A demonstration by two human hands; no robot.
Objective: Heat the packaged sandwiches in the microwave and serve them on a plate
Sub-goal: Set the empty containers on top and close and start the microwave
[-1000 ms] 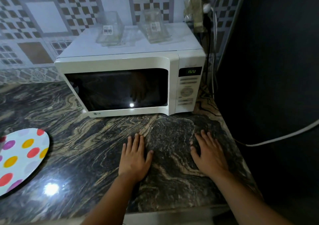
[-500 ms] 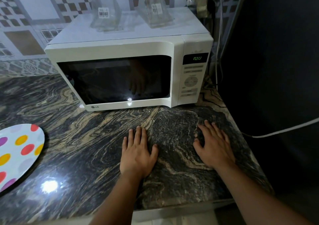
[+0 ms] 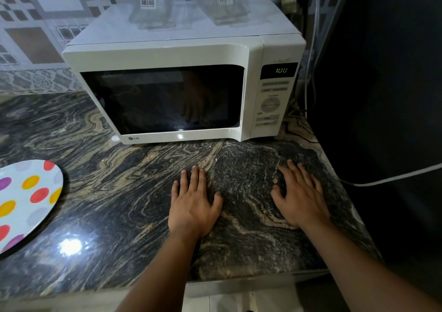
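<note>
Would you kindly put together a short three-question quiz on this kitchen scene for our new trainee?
1. True or false: the door of the white microwave oven is open.
2. What stands on top of the microwave: A) two clear plastic sandwich packs, B) a kettle, C) a pan?
3. Fill in: the left hand and right hand lie flat on the dark marbled stone ____, and the round polka-dot plate lies to their ____.

Key: 1 false; 2 A; 3 counter, left.
</note>
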